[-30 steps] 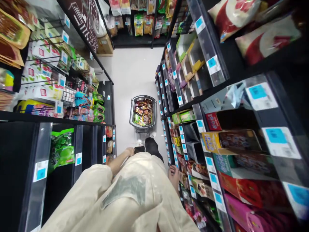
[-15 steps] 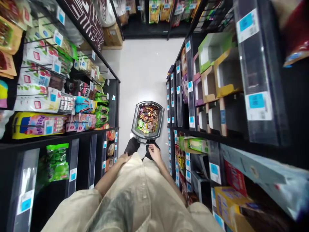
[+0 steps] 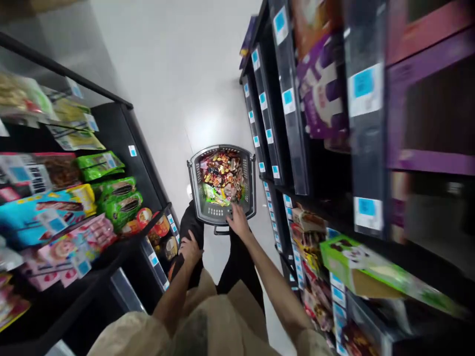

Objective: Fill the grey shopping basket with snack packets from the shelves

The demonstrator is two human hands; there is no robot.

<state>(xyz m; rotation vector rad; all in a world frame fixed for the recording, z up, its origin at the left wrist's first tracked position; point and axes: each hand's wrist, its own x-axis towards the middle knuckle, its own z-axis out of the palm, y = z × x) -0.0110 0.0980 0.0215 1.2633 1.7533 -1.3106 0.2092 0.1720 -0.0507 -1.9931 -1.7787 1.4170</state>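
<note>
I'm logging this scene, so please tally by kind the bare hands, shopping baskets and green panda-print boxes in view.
Hands: 2 (left hand, right hand)
Shopping basket: 1
Green panda-print box: 1
Total: 4

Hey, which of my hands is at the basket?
Your right hand: it lies over the near rim of the basket, whereas your left hand is on your left leg.

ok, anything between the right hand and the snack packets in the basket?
Nothing visible. The right hand is at the near side of the open-topped basket, close to the snack packets. The left hand is off to the side.
</note>
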